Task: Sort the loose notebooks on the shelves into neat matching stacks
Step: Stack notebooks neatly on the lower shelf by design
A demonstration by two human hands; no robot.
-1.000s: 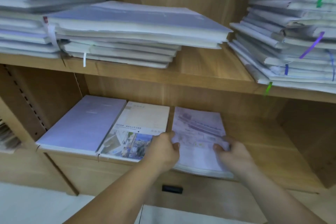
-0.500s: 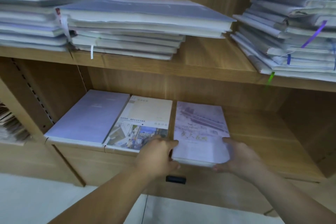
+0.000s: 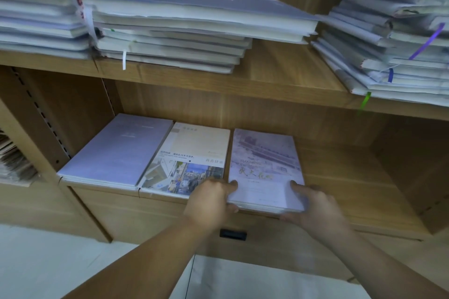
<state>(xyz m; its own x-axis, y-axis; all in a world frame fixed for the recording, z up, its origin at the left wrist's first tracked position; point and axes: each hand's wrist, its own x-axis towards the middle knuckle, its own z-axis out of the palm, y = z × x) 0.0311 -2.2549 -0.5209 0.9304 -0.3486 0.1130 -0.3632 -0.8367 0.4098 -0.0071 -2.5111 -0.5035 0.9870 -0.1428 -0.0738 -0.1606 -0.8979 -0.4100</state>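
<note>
At the far left, in the next compartment, a heap of loose papers (image 3: 14, 160) lies blurred at the edge of view. On the upper shelf (image 3: 279, 73) stand three piles of notebooks. The left pile (image 3: 41, 14) is pale and fairly even. The middle pile (image 3: 184, 22) has a wide top layer overhanging the narrower books below, and a white ribbon (image 3: 124, 59) hangs over the shelf edge. The right pile (image 3: 393, 39) leans and fans out, with a purple ribbon (image 3: 425, 41) and a green ribbon (image 3: 364, 102) sticking out of it.

On the lower shelf (image 3: 352, 189) three stacks lie side by side, nearly touching. The lavender stack (image 3: 116, 150) is leftmost, angled slightly. The stack with a street photo on its cover (image 3: 192, 155) lies in the middle. The pale purple stack (image 3: 264, 165), with "BLOOMING" printed on top, is on the right, its front edge at the lip of the shelf.

Both hands hold this last stack by its near corners. The left hand (image 3: 211, 199) grips the front left corner, thumb on the cover and fingers curled under the edge. The right hand (image 3: 315, 209) grips the front right corner the same way, thumb on top and fingers beneath. To the right of the stack the shelf board is bare wood. Below the shelf, between the forearms, a dark drawer handle (image 3: 233, 234) shows on the front panel.
</note>
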